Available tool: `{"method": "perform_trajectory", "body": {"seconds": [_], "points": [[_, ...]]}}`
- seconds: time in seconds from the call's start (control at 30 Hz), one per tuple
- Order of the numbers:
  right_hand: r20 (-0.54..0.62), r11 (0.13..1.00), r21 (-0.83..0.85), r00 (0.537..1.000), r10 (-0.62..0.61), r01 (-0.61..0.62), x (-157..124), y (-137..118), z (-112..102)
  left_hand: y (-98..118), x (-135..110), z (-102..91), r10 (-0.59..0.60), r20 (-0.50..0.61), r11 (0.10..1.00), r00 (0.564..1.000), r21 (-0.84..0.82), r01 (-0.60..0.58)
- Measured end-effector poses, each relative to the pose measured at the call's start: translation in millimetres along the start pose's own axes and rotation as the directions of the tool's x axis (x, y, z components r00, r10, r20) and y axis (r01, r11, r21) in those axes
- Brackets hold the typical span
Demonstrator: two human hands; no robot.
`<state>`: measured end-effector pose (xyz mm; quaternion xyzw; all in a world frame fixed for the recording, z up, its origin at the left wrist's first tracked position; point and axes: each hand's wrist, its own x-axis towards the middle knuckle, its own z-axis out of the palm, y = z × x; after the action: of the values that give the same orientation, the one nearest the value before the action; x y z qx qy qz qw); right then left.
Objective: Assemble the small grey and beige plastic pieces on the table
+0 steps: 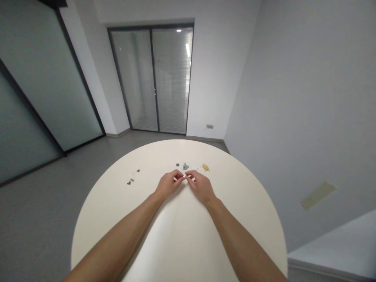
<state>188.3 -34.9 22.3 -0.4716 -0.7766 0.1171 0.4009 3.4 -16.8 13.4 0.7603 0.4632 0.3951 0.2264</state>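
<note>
A small white piece (184, 178) is pinched by 2 closed grips, the left hand (168, 185) and right hand (201, 187), above the round tabletop (188, 239).

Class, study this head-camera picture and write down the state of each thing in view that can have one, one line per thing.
Left hand: raised, fingers pinching the small white piece.
Right hand: raised, fingers pinching the same piece.
Tan plastic pieces: lying bunched together.
Grey plastic piece: lying untouched.
Round white table: bearing the pieces.
Glass sliding door: closed, blinds lowered.
</note>
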Motion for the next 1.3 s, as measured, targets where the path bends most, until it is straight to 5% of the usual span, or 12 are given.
{"method": "perform_trajectory", "body": {"seconds": [1.3], "points": [[-0.043, 0.997, 0.071, 0.999, -0.029, 0.032, 1.2, 5.7, 2.9, 2.7, -0.1, 0.9, 0.067, -0.003, 0.998, 0.998, 0.017, -0.067]]}}
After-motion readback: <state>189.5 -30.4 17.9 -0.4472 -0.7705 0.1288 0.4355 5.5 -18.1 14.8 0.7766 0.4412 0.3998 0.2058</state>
